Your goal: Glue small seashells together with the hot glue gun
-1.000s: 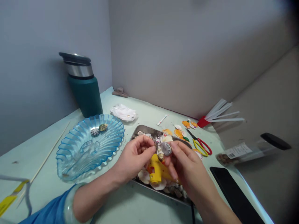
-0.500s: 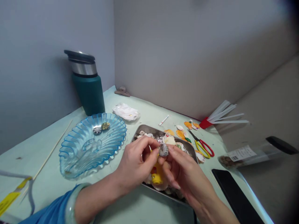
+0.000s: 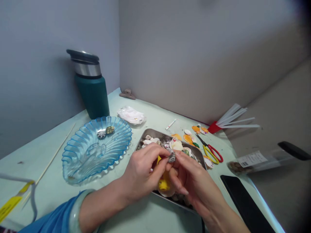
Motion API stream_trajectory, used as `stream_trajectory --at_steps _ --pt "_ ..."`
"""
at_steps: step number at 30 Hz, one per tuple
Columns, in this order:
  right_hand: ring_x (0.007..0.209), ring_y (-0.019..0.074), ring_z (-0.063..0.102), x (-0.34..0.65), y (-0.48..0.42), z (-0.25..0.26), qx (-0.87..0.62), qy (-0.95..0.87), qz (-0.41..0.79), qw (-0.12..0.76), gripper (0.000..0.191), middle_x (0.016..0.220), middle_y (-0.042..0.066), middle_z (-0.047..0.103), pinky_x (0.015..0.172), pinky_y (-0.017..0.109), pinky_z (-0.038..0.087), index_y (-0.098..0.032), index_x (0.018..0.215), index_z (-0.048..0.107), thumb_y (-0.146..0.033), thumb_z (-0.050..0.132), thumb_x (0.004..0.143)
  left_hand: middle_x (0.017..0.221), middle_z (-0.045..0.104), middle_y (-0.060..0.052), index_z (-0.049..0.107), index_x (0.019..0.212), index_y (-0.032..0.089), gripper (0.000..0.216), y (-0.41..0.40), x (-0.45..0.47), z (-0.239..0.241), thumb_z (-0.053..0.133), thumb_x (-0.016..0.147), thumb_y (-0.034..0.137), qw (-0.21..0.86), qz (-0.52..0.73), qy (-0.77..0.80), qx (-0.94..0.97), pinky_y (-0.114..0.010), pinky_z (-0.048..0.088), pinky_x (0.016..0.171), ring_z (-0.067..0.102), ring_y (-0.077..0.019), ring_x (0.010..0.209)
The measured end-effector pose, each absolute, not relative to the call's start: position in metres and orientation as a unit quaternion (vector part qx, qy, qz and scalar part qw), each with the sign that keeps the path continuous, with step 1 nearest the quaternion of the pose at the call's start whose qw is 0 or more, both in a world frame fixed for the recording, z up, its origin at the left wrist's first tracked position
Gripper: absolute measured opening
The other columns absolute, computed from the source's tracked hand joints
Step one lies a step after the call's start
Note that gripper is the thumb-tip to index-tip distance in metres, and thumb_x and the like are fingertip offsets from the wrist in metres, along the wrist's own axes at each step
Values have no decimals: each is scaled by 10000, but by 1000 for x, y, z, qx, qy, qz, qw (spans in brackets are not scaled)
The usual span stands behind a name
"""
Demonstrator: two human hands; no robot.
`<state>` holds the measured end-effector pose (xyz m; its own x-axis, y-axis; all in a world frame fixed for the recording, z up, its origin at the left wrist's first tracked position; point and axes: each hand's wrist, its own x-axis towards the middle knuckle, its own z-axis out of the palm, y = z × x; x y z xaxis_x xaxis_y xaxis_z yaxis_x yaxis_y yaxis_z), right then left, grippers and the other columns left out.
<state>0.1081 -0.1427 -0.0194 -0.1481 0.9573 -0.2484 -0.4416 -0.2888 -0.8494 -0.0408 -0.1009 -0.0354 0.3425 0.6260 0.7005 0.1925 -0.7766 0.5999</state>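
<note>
Between the fingertips of both hands is a small grey ridged shell [image 3: 172,157]. My left hand [image 3: 147,166] pinches it from the left side, and my right hand [image 3: 191,176] grips it from the right with thumb and fingers. Both hands are above a metal tray [image 3: 151,132] full of shells. Under my fingers, partly hidden, lies a yellow object [image 3: 163,185] whose kind I cannot make out. A pale scallop shell [image 3: 176,144] shows in the tray just beyond my hands.
At left lies a blue shell-shaped dish [image 3: 82,155] with two small shells; a green bottle [image 3: 93,95] stands behind it. Scissors [image 3: 212,152], orange shell pieces [image 3: 188,139] and a black phone [image 3: 243,202] lie at right. A crumpled white packet [image 3: 131,115] rests at the back.
The small shell has turned between my fingers, and less of it shows now. My fingertips have shifted slightly to the right and closed nearer together around it.
</note>
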Motion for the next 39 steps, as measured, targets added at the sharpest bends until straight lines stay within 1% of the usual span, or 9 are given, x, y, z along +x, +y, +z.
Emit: stream_trajectory --at_steps 5,9,13,16,20,24,29,34,39 --pt "314 38 365 108 -143 -19 -401 -295 704 506 244 419 -47 530 343 134 234 -163 804 574 -392 568 888 833 642 -56 602 928 148 159 -100 -41 -36 536 829 42 204 526 229 793 -243 487 697 596 -129 766" --pt "312 38 322 109 -144 -17 -396 -278 726 488 317 386 -45 509 351 148 263 -151 738 602 -430 559 882 897 633 -62 622 964 162 178 -102 -42 -32 538 843 63 259 509 241 785 -235 493 715 596 -130 826" --pt "308 26 286 112 -144 -14 -373 -261 757 469 351 380 -50 488 363 148 302 -148 705 633 -473 601 835 1018 566 -62 623 1030 182 201 -102 -42 -27 594 834 148 313 515 277 748 -218 480 617 539 -86 683" --pt "321 23 284 114 -144 -14 -345 -235 783 462 356 389 -55 460 362 129 292 -147 698 633 -479 614 822 1068 533 -61 613 1040 180 241 -100 -42 -24 643 806 225 417 482 305 707 -232 489 620 516 -72 640" --pt "366 14 233 112 -145 -17 -283 -197 817 462 304 462 -59 459 365 105 262 -139 672 611 -405 647 815 1040 565 -57 626 994 173 230 -97 -41 -21 658 787 269 535 427 305 662 -244 489 666 552 -112 749" --pt "379 2 156 108 -147 -16 -249 -180 829 467 244 551 -74 459 347 95 219 -136 686 583 -327 661 815 1052 571 -57 646 1001 182 245 -95 -42 -21 670 766 246 565 418 278 655 -255 473 691 556 -135 823" --pt "359 -10 156 104 -148 -10 -262 -200 821 467 230 561 -90 437 341 88 220 -155 705 548 -321 665 813 1096 563 -66 674 1029 204 262 -92 -43 -24 670 772 257 610 408 241 635 -279 477 750 569 -168 927" --pt "341 -4 199 106 -150 -15 -297 -201 813 459 248 553 -74 486 329 123 198 -157 722 564 -368 632 834 970 641 -26 670 988 208 231 -89 -43 -27 694 779 303 713 391 253 525 -238 456 749 584 -121 830" --pt "367 26 285 104 -150 1 -407 -257 695 534 200 602 -53 521 366 157 239 -203 912 609 -397 596 865 903 634 -31 645 964 171 275 -86 -43 -29 713 762 344 784 399 248 405 -230 454 659 571 -102 713"
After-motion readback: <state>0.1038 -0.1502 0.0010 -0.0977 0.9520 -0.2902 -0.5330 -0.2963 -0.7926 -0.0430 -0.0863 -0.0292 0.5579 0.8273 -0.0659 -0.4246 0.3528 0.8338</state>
